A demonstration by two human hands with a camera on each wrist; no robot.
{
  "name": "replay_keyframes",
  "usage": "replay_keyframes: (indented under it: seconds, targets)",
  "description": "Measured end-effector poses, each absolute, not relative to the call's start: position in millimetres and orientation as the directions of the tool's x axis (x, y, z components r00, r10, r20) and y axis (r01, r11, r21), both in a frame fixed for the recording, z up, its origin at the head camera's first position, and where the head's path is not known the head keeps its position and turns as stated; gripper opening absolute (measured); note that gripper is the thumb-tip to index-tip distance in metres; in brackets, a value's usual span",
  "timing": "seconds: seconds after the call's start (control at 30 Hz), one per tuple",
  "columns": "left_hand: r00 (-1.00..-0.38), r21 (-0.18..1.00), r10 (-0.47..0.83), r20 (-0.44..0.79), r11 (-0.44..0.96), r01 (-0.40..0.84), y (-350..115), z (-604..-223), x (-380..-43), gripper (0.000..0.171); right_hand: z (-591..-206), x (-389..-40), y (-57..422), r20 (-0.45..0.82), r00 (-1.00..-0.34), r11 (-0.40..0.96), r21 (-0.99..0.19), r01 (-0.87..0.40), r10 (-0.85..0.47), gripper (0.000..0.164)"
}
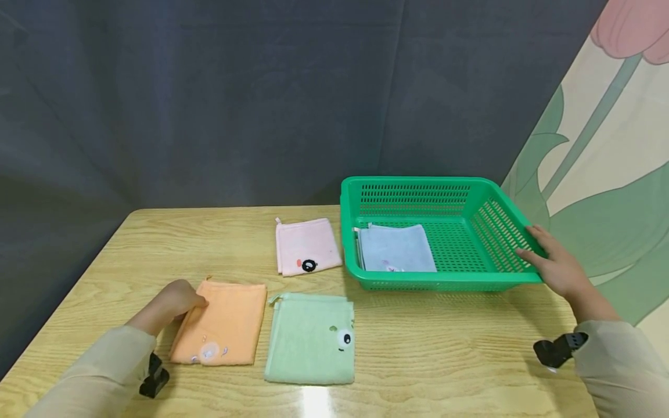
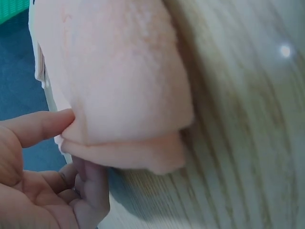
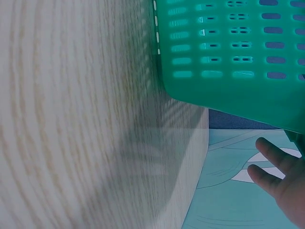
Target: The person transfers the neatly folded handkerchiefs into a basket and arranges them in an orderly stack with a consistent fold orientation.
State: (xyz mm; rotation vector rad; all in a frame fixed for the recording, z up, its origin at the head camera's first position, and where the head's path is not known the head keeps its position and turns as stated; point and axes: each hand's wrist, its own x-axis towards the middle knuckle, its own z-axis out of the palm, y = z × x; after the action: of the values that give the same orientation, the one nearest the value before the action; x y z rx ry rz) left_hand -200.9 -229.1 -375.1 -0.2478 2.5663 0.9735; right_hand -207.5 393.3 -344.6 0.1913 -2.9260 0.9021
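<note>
My left hand [image 1: 180, 299] pinches the left edge of a folded orange towel [image 1: 227, 322] that lies on the table. Up close in the left wrist view, the thumb is on top of the towel's folded layers [image 2: 128, 95] and the other fingers are beneath. At the right, my right hand [image 1: 561, 267] holds the right rim of a green plastic basket [image 1: 444, 278], with the thumb over the rim. Two of its fingers [image 3: 271, 160] stretch out below the rim in the right wrist view. A folded light blue towel [image 1: 397, 248] lies inside the basket, at its left.
A folded green towel [image 1: 310, 339] lies just right of the orange one. Behind it, a folded pink towel [image 1: 308, 241] lies close to the basket's left side. A dark curtain [image 1: 235, 104] hangs behind the wooden table [image 1: 444, 354]; a flower-patterned wall [image 1: 606, 191] stands at the right.
</note>
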Motion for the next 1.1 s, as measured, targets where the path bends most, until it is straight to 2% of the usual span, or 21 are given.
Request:
replay_keyframes:
  seconds: [0.3, 0.47, 0.7, 0.93, 1.1]
  targets:
    - [-0.919, 0.666, -0.007, -0.393, 0.687, -0.29, -233, -377, -201, 0.016, -344, -209, 394, 0.1, -0.991, 0.823, -0.552, -0.131, -0.09, 0.061]
    - [-0.914, 0.713, 0.023, -0.404, 0.634, -0.3, -236, -378, -201, 0.011, -345, -208, 394, 0.106, -0.99, 0.824, -0.551, -0.132, -0.088, 0.061]
    - [-0.893, 0.746, 0.089, -0.441, 0.59, -0.309, -245, -375, -203, 0.04, -345, -207, 393, 0.114, -0.989, 0.821, -0.553, -0.139, -0.091, 0.061]
    - [-0.892, 0.785, 0.113, -0.438, 0.531, -0.318, -249, -377, -203, 0.033, -344, -206, 393, 0.113, -0.989, 0.818, -0.558, -0.142, -0.094, 0.061]
    - [-0.897, 0.809, 0.153, -0.415, 0.513, -0.287, -250, -378, -201, 0.037, -345, -206, 392, 0.114, -0.989, 0.817, -0.559, -0.143, -0.095, 0.061]
